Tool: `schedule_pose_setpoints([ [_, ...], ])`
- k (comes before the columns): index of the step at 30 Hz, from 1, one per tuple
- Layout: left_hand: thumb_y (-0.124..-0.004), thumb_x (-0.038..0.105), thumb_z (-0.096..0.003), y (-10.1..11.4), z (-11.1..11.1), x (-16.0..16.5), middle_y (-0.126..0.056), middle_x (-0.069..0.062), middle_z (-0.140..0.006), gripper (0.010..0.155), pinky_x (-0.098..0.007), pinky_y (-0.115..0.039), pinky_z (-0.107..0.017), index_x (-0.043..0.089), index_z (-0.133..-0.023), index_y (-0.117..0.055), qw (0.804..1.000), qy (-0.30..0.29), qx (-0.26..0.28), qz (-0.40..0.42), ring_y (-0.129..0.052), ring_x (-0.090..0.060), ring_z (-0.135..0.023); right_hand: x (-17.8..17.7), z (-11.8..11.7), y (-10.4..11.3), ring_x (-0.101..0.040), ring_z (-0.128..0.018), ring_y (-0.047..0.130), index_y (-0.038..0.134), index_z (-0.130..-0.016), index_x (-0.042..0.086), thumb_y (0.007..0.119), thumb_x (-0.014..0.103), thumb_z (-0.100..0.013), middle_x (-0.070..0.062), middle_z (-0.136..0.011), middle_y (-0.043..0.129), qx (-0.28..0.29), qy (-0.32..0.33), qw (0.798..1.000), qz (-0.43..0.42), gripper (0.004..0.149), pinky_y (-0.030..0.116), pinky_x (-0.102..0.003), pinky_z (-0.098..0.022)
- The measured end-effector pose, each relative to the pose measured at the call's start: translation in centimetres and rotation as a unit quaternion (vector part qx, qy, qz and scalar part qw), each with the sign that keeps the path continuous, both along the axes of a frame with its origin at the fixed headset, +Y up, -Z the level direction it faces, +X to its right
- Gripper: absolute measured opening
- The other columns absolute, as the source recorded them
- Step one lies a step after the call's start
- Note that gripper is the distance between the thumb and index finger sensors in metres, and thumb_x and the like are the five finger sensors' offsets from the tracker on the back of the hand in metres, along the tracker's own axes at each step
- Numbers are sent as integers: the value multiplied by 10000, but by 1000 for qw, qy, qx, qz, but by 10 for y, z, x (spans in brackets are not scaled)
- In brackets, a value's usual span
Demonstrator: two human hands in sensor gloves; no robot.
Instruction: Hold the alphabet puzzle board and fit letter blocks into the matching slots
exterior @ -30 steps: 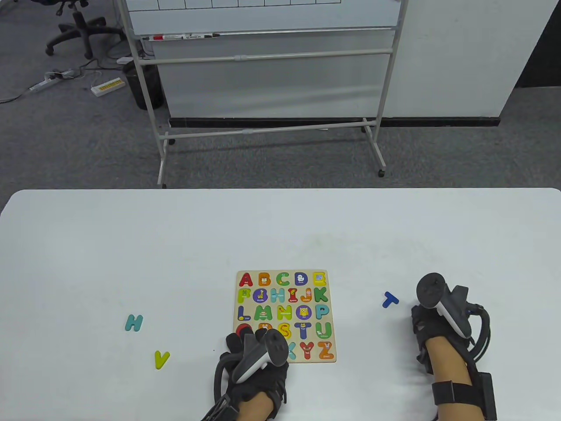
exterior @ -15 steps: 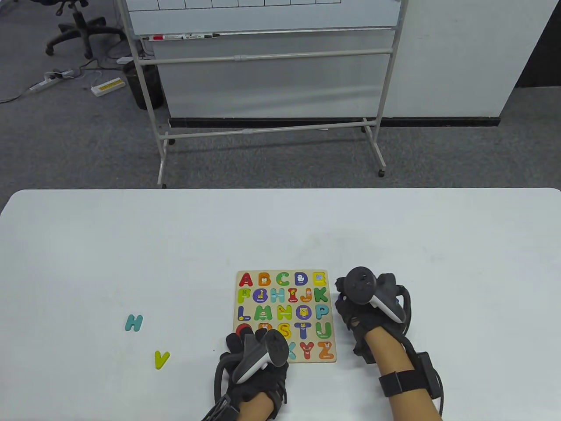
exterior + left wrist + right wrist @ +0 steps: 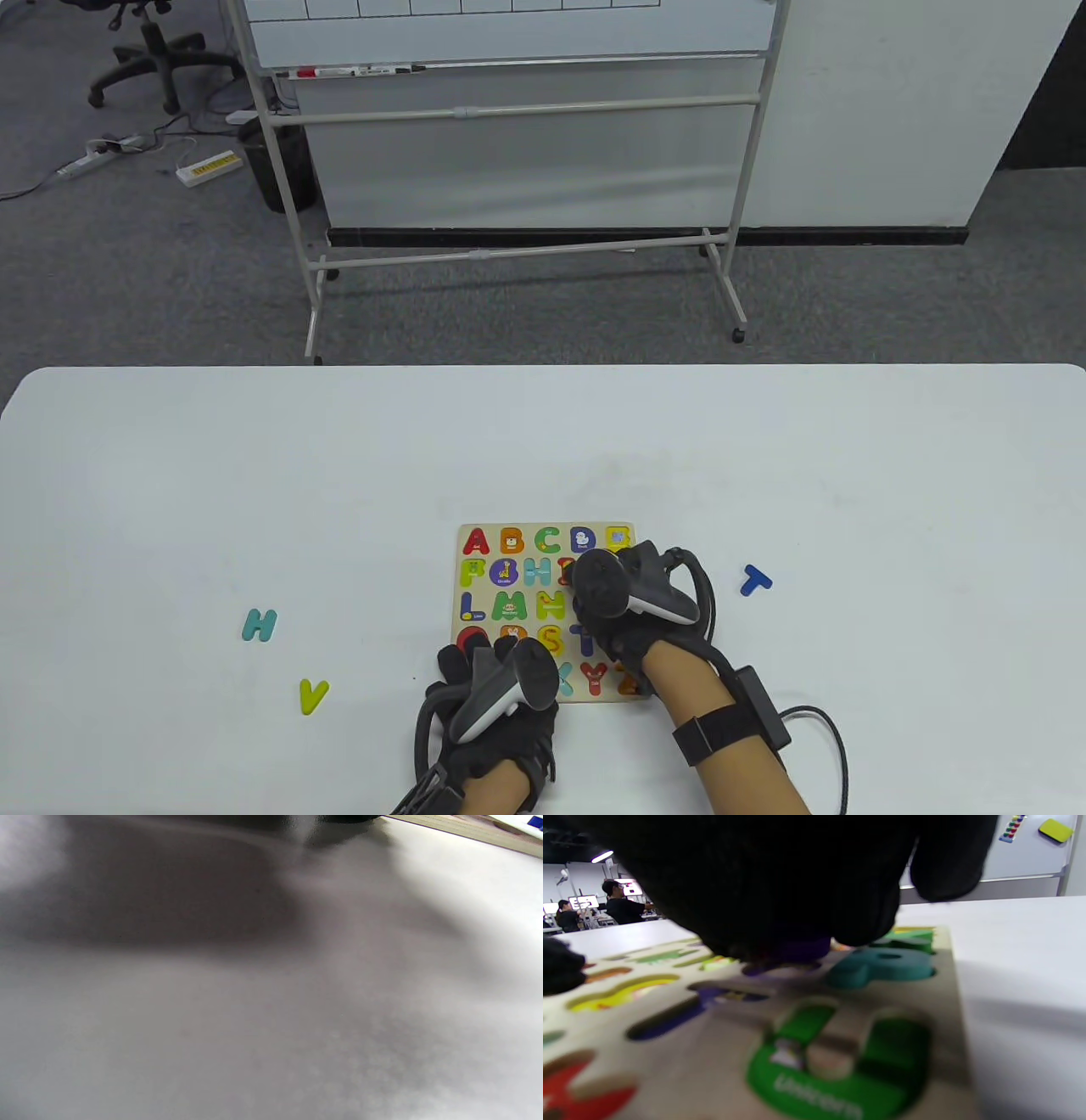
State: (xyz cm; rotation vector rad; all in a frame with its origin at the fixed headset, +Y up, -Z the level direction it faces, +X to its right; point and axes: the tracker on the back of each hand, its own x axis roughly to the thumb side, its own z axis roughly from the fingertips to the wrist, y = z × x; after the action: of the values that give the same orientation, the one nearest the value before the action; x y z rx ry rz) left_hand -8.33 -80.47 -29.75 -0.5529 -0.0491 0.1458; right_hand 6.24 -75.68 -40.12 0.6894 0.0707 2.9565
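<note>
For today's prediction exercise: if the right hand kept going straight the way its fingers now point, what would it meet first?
Probably the puzzle board itself: the right hand is already over its right half, fingers aimed at the middle rows. Exact contact is hidden.

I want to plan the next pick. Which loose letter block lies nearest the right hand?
The blue T, alone right of the puzzle board, near the right hand. The teal H and yellow V lie far left.
</note>
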Motion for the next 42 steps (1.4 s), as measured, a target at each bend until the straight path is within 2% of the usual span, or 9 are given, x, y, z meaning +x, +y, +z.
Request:
schedule_pose_setpoints([
  [16, -470, 495, -548, -1, 0, 0, 56, -355, -1052, 836, -768, -222, -616, 19, -1055, -7, 1000, -1, -2, 5, 24, -677, -916, 0, 2, -3, -302, -697, 999, 879, -903, 189, 997, 321, -390, -91, -907, 937, 18, 7, 1000, -6, 543, 710, -598, -624],
  [24, -471, 495, -550, -1, 0, -1, 56, -355, -1052, 837, -767, -221, -616, 16, -1056, -8, 1000, -1, -3, 6, 25, -677, -916, 0, 2, -3, -281, -680, 1018, 942, -809, 224, 1006, 316, -382, -52, -871, 976, 28, 4, 1000, -9, 442, 720, -586, -621],
  [27, -472, 495, -550, -1, 0, -1, 55, -353, -1052, 836, -766, -221, -616, 18, -1056, -8, 1000, -1, -3, 7, 25, -676, -916, 1, 3, -4, -281, -696, 1005, 966, -779, 232, 1004, 311, -383, -44, -867, 982, 32, 3, 999, -12, 405, 712, -584, -625],
  [31, -473, 494, -552, -1, 0, -1, 78, -353, -1050, 838, -768, -215, -615, 17, -1056, -4, 1000, 0, -4, 9, 32, -675, -915, 1, 3, -2, -296, -741, 983, 968, -792, 231, 984, 301, -397, -41, -892, 975, 18, -3, 1000, -12, 401, 711, -579, -623],
  [33, -471, 495, -552, -1, 0, -1, 79, -353, -1050, 839, -767, -216, -616, 15, -1056, -3, 1000, -1, -5, 8, 31, -675, -915, 2, 3, 1, -314, -776, 962, 963, -820, 225, 957, 317, -415, -56, -929, 954, 0, 0, 1000, -4, 415, 704, -580, -624],
  [35, -473, 495, -551, -1, 0, -1, 78, -354, -1050, 838, -768, -216, -615, 17, -1056, -4, 1000, -1, -5, 8, 30, -677, -914, 5, 3, 7, -328, -815, 923, 902, -902, 224, 925, 358, -435, -86, -999, 880, -13, 2, 1000, -6, 486, 692, -582, -629],
  [37, -473, 496, -551, -1, 0, -1, 78, -353, -1050, 838, -767, -216, -615, 18, -1056, -5, 1000, -1, -5, 9, 31, -676, -914, 16, 2, 22, -331, -805, 926, 876, -928, 214, 900, 387, -442, -106, -1008, 861, 16, -19, 998, -60, 517, 699, -579, -622],
  [39, -473, 495, -552, -1, 0, -1, 79, -353, -1050, 838, -767, -215, -615, 17, -1056, -4, 1000, 0, -5, 9, 31, -675, -915, 28, 0, 34, -338, -806, 924, 857, -944, 204, 892, 402, -446, -121, -1007, 853, 22, -39, 995, -90, 538, 692, -589, -626],
  [42, -475, 495, -553, -1, -1, -1, 79, -353, -1050, 839, -767, -214, -614, 17, -1057, -5, 1000, 0, -6, 11, 32, -675, -914, 56, -6, 53, -362, -846, 893, 813, -984, 197, 889, 418, -449, -126, -1035, 816, 39, -82, 990, -105, 584, 660, -617, -645],
])
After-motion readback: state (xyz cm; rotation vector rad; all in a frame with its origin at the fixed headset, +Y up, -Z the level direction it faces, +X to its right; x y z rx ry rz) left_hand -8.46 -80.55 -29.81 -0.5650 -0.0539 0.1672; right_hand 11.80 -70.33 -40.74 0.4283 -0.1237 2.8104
